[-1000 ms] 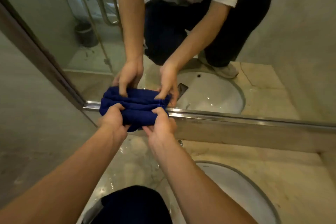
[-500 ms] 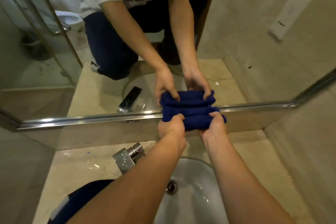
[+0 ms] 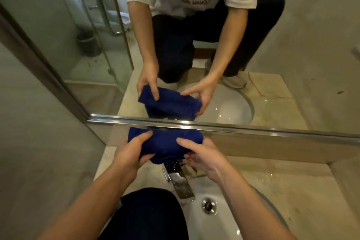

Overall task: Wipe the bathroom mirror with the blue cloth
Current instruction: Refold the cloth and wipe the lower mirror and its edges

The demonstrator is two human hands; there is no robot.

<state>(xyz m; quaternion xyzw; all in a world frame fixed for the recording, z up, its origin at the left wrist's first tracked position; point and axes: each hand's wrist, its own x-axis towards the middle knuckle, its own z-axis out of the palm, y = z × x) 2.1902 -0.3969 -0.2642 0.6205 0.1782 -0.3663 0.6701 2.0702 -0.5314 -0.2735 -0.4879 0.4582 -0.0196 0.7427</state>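
Both hands grip the bunched blue cloth [image 3: 165, 144]: left hand [image 3: 132, 154], right hand [image 3: 202, 156], just below the mirror [image 3: 292, 64] edge. I see the faucet [image 3: 180, 183] under it (base hidden by cloth), sink [image 3: 224, 218] cut off.

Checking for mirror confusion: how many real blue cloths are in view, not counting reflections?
1. The blue cloth is held by the left hand and right hand just below the mirror frame, above the faucet. The other is its reflection.
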